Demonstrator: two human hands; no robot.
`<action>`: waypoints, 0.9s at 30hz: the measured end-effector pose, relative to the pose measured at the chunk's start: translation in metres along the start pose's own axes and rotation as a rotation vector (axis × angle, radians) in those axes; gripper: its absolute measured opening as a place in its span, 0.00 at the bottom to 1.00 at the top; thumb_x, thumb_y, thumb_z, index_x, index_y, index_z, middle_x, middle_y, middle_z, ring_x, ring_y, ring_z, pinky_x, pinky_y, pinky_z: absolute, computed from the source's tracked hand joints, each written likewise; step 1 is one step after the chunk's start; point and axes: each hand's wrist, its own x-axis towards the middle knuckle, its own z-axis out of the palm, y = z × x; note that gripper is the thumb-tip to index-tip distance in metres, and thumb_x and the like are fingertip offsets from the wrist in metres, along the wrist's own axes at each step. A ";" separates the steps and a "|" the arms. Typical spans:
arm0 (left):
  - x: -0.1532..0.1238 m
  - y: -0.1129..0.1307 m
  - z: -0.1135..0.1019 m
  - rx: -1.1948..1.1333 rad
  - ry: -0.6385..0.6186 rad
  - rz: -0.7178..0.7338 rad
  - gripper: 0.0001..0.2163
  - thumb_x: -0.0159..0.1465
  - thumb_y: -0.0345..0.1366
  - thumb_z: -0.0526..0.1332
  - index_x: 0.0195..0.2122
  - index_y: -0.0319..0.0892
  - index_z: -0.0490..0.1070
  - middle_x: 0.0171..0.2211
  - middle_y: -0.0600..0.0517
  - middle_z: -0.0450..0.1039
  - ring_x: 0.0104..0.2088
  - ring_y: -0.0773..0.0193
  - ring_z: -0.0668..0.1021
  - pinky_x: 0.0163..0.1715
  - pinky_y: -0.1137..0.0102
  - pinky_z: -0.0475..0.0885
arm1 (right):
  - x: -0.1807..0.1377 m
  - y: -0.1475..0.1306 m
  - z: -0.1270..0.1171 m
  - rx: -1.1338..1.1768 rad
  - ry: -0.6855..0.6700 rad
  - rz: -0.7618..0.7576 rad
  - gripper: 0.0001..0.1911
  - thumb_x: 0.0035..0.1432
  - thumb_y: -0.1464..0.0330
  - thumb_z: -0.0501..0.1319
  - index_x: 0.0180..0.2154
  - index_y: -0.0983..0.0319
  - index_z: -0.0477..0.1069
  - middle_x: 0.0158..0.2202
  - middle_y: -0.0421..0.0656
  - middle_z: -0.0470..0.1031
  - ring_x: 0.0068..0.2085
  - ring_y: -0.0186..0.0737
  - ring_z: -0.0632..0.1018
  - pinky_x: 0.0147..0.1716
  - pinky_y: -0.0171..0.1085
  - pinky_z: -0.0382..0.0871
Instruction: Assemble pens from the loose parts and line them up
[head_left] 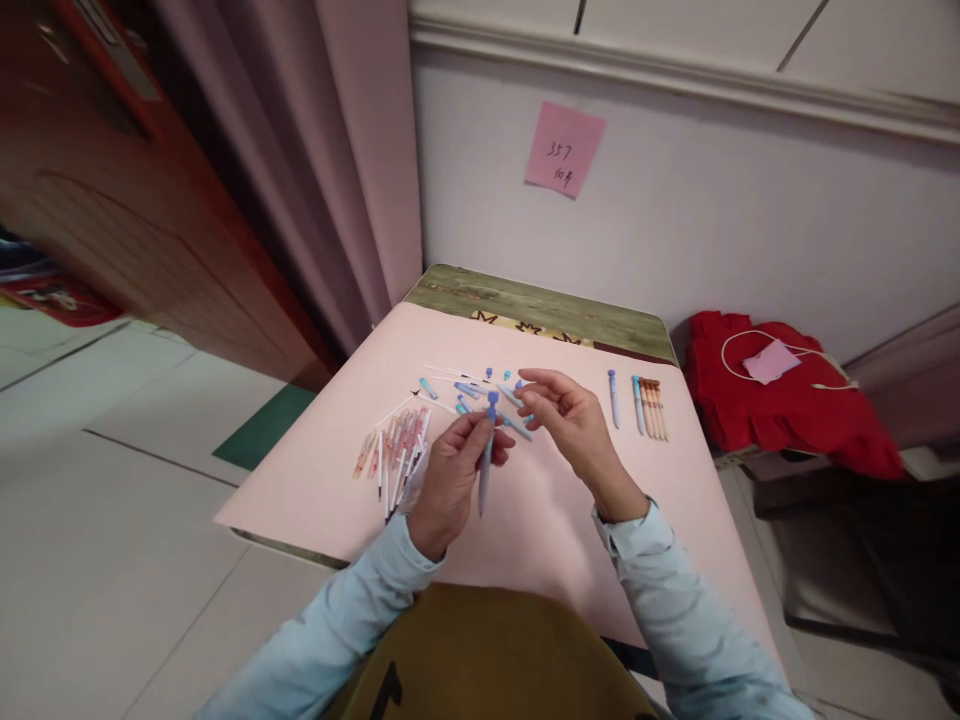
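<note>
My left hand (452, 478) is closed round a blue pen (485, 478), which it holds nearly upright with the tip down and the blue topper up. To the right, my right hand (568, 420) is raised with its fingers apart and slightly curled, holding nothing that I can see. Behind the hands lie loose blue pen barrels (469, 389), small blue toppers (507, 375) and thin white refills (442, 374). Left of my left hand is a group of pinkish pen barrels (409, 428) and white refills with dark ends (381, 470). Fingers hide some of the blue parts.
A pink-covered table (315, 450) carries everything. On its right side lie a blue pen (614, 398), a light-blue pen (638, 404) and several brown-topped pens (654, 408). Beyond that edge are a red cloth (720, 400) and a white cable (806, 353). A wall stands behind.
</note>
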 end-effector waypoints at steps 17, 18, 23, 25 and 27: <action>0.038 0.004 -0.008 0.211 0.044 0.312 0.16 0.65 0.43 0.59 0.52 0.43 0.72 0.54 0.45 0.74 0.51 0.60 0.77 0.53 0.63 0.68 | -0.063 0.051 0.034 -0.131 0.084 0.133 0.11 0.55 0.58 0.65 0.33 0.60 0.73 0.26 0.40 0.75 0.24 0.35 0.72 0.25 0.35 0.68; 0.042 0.007 -0.010 0.262 0.010 0.335 0.15 0.65 0.42 0.59 0.50 0.42 0.74 0.53 0.45 0.75 0.50 0.59 0.77 0.53 0.64 0.68 | -0.063 0.052 0.033 -0.120 0.078 0.137 0.11 0.55 0.58 0.65 0.33 0.60 0.73 0.26 0.40 0.75 0.24 0.35 0.72 0.25 0.35 0.68; 0.051 0.010 -0.010 0.395 -0.057 0.295 0.11 0.62 0.39 0.62 0.42 0.41 0.79 0.40 0.46 0.80 0.43 0.57 0.80 0.46 0.65 0.73 | -0.067 0.052 0.033 -0.087 0.103 0.163 0.11 0.54 0.58 0.65 0.31 0.60 0.73 0.23 0.39 0.73 0.22 0.34 0.70 0.22 0.34 0.66; 0.050 0.006 -0.007 0.400 -0.051 0.291 0.11 0.62 0.40 0.61 0.42 0.41 0.79 0.39 0.47 0.80 0.43 0.57 0.81 0.45 0.65 0.73 | -0.068 0.051 0.032 -0.094 0.137 0.163 0.11 0.53 0.59 0.65 0.30 0.60 0.73 0.23 0.39 0.72 0.22 0.34 0.70 0.22 0.34 0.66; 0.048 0.003 -0.003 0.404 -0.048 0.286 0.11 0.62 0.40 0.61 0.41 0.41 0.78 0.38 0.47 0.80 0.42 0.57 0.81 0.43 0.65 0.73 | -0.068 0.051 0.030 -0.099 0.158 0.159 0.11 0.53 0.59 0.65 0.30 0.60 0.73 0.23 0.39 0.73 0.22 0.34 0.70 0.22 0.34 0.65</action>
